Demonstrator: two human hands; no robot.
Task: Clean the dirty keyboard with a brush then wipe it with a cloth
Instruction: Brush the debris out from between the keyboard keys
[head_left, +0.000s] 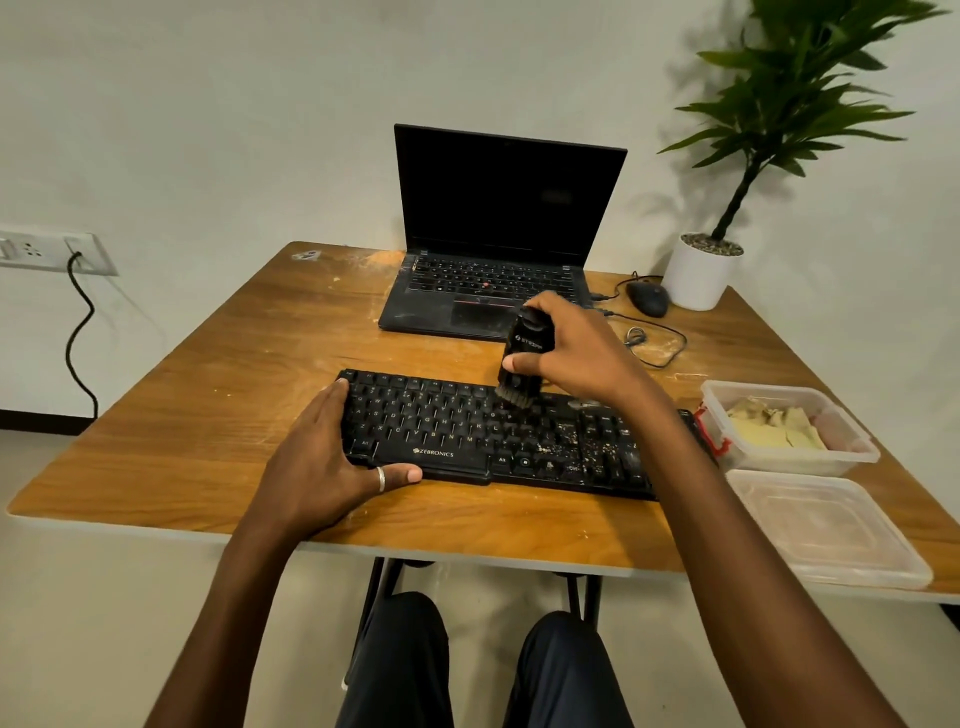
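Black keyboard (498, 436) lies across the table (208, 374), near its front edge. Left hand (322, 457) spans its left end, fingers straight and thumb along the near edge, likely bracing it against sliding. Right hand (576, 353) grips the brush (522, 358) upright, fingers curled round it, bristles touching the upper keys just below the fingertips. Crumbs cover the right side.

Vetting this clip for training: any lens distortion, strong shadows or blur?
Head view: the brown wooden table looks bowed by wide-angle distortion; the green potted plant casts a soft shadow on the white wall; the right hand and small black brush look sharp.
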